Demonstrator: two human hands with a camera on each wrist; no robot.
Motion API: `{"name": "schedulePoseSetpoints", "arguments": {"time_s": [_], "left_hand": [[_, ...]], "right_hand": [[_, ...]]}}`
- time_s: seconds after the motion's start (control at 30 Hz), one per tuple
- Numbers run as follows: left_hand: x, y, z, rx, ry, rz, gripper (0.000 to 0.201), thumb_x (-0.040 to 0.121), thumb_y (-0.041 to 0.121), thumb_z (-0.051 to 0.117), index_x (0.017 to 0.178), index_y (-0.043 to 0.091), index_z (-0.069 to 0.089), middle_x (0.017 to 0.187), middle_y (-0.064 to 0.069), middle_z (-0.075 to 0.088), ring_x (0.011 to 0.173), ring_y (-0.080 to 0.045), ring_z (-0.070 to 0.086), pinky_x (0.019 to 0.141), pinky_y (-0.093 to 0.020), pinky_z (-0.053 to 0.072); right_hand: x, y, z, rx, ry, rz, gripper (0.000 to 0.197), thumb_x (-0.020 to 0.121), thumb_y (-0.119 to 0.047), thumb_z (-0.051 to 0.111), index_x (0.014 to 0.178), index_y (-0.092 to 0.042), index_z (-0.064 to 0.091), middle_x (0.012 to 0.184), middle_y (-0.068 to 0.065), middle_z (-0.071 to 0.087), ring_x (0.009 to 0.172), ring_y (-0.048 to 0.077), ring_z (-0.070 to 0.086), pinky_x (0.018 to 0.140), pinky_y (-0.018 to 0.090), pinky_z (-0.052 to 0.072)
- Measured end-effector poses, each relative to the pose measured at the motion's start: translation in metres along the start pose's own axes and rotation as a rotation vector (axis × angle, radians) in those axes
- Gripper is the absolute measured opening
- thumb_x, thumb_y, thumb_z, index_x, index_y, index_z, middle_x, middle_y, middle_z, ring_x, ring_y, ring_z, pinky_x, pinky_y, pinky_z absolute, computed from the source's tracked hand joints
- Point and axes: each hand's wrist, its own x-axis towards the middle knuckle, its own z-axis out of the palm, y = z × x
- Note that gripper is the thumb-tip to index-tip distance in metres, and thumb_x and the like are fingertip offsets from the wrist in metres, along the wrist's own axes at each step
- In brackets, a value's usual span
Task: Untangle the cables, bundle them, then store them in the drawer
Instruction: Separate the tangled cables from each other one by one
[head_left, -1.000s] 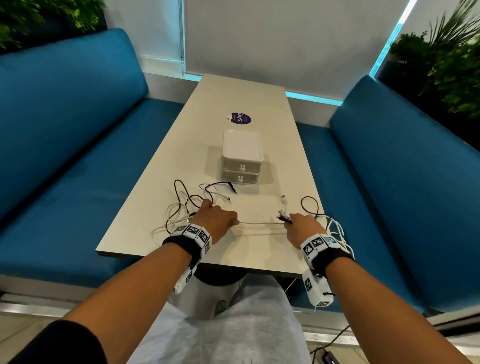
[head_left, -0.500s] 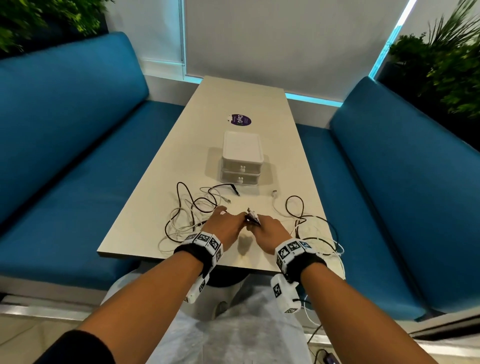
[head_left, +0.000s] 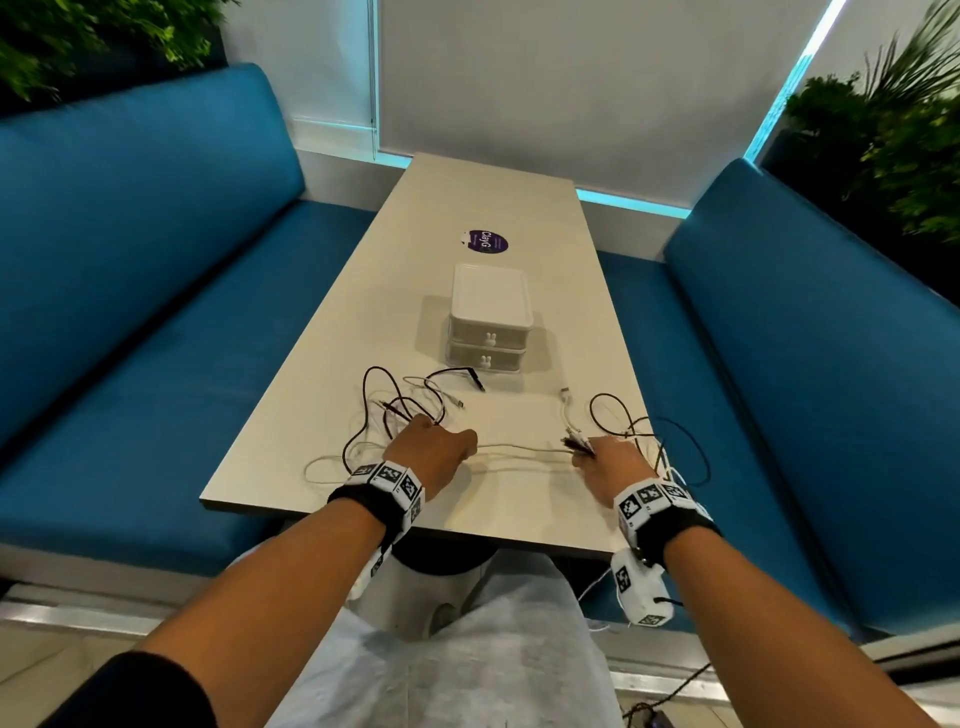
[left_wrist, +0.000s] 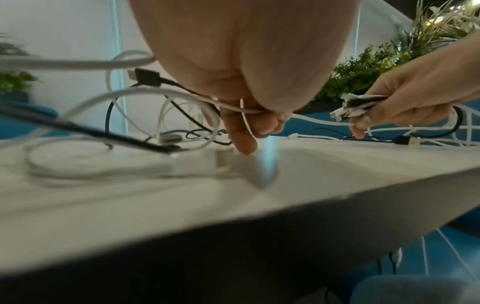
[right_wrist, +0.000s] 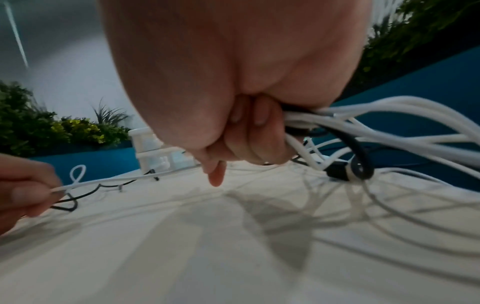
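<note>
Black and white cables lie tangled on the near part of the table. My left hand pinches a white cable that runs taut to my right hand. The right hand grips a bundle of cable ends, seen in the left wrist view as several plugs sticking out of the fist. More loops trail from that fist over the table's right edge. A small white two-drawer box stands beyond the cables, both drawers closed.
A purple round sticker marks the table past the drawer box. Blue benches run along both sides, with plants behind them. A loose white plug end lies between the drawer box and my right hand.
My hands met at the middle half a second ago and have now pulled apart again, stretching the white cable between them.
</note>
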Motion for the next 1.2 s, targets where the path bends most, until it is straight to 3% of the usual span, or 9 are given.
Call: {"name": "schedulePoseSetpoints", "arguments": {"time_s": [0.17,0.27,0.4,0.5,0.67,0.73,0.8,1.0,1.2], "left_hand": [[0.002,0.017,0.004,0.012,0.023,0.021,0.022,0.093,0.01,0.041,0.109,0.021,0.051,0.067,-0.004,0.059,0.072,-0.029,0.05,0.086,-0.029,0.036],[0.001,0.026,-0.001,0.07,0.037,0.01,0.02,0.097,0.013,0.038,0.11,0.015,0.054,0.076,-0.01,0.068,0.068,-0.032,0.049,0.099,-0.037,0.038],[0.004,0.039,-0.004,0.086,0.103,-0.013,0.026,0.098,0.014,0.038,0.12,0.013,0.052,0.092,-0.01,0.071,0.095,-0.031,0.064,0.114,-0.036,0.023],[0.009,0.042,-0.004,0.034,0.095,0.017,0.035,0.092,0.007,0.04,0.126,0.014,0.047,0.096,-0.004,0.071,0.096,-0.025,0.066,0.119,-0.036,0.013],[0.012,0.035,0.0,0.01,0.075,0.036,0.02,0.099,0.014,0.038,0.115,0.012,0.051,0.087,-0.01,0.07,0.099,-0.032,0.062,0.113,-0.039,0.028],[0.01,0.029,-0.003,0.017,0.085,0.041,0.025,0.104,0.03,0.037,0.109,0.011,0.053,0.085,-0.013,0.069,0.098,-0.035,0.057,0.092,-0.037,0.041],[0.009,0.024,-0.006,0.076,0.105,0.068,0.029,0.105,0.035,0.037,0.108,0.012,0.054,0.087,-0.013,0.069,0.094,-0.033,0.057,0.074,-0.034,0.033],[0.0,0.001,-0.005,0.078,0.003,0.044,0.025,0.095,0.007,0.049,0.117,0.018,0.054,0.11,-0.004,0.067,0.099,-0.029,0.062,0.091,-0.034,0.032],[0.007,0.017,-0.007,0.119,0.059,0.008,0.042,0.089,0.0,0.041,0.122,0.021,0.054,0.103,-0.004,0.07,0.094,-0.027,0.064,0.102,-0.038,0.023]], "right_hand": [[-0.009,-0.027,0.011,0.035,0.105,-0.098,0.033,0.101,-0.032,0.043,0.116,-0.007,0.058,0.109,0.019,0.065,0.1,0.037,0.06,0.075,0.034,0.044],[-0.013,-0.048,0.017,0.095,0.098,-0.208,0.032,0.1,-0.032,0.045,0.116,-0.009,0.061,0.107,0.02,0.067,0.099,0.038,0.06,0.076,0.034,0.045],[-0.018,-0.068,0.023,0.172,0.01,-0.292,0.031,0.098,-0.027,0.05,0.121,-0.012,0.062,0.112,0.017,0.067,0.104,0.036,0.06,0.08,0.034,0.045],[-0.018,-0.07,0.024,0.225,-0.017,-0.315,0.03,0.097,-0.023,0.05,0.123,-0.016,0.063,0.113,0.013,0.068,0.104,0.033,0.061,0.078,0.031,0.043],[-0.016,-0.062,0.021,0.254,-0.02,-0.33,0.026,0.097,-0.032,0.053,0.116,-0.02,0.066,0.112,0.007,0.07,0.104,0.028,0.062,0.079,0.031,0.045],[-0.016,-0.055,0.019,0.193,-0.047,-0.329,0.024,0.096,-0.031,0.056,0.114,-0.021,0.067,0.11,0.007,0.07,0.103,0.027,0.063,0.08,0.03,0.045],[-0.013,-0.048,0.019,0.109,-0.049,-0.334,0.023,0.095,-0.031,0.056,0.113,-0.021,0.067,0.107,0.008,0.071,0.101,0.028,0.063,0.082,0.032,0.048],[0.001,-0.009,-0.002,-0.127,-0.004,-0.14,0.028,0.097,-0.036,0.05,0.112,-0.016,0.063,0.105,0.012,0.069,0.093,0.03,0.064,0.072,0.03,0.046],[-0.005,-0.016,0.004,-0.119,0.125,-0.064,0.025,0.1,-0.03,0.042,0.111,-0.011,0.055,0.103,0.015,0.065,0.092,0.033,0.063,0.072,0.036,0.049]]}}
